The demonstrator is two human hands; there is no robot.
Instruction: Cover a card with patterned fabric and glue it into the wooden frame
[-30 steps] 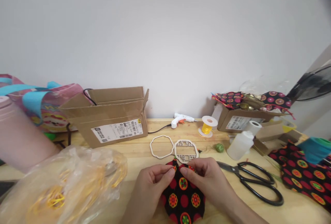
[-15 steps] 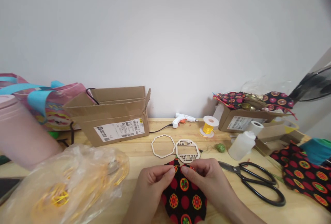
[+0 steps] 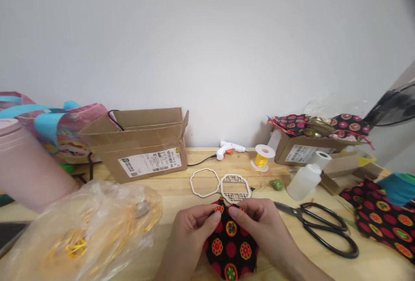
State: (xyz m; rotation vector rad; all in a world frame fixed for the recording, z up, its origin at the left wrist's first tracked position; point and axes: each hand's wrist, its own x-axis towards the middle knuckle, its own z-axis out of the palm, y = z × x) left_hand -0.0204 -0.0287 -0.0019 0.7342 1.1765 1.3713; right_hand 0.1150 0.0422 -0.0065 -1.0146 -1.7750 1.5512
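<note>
1. the head view looks from above the near side of the table (image 3: 177, 191), where the person is.
2. it faces forward and somewhat down, toward the wall (image 3: 207, 56), which fills the upper half.
3. the left hand (image 3: 193, 231) and the right hand (image 3: 263, 225) are near to it, low and central.

Slim, bare fingers (image 3: 209, 225) join bare wrists (image 3: 288, 250) and an uncovered right forearm (image 3: 308, 268)

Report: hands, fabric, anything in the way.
Left hand, right hand: pinching patterned fabric near top. Lattice frame just beyond, scissors beside right hand; no visible obstruction.
</note>
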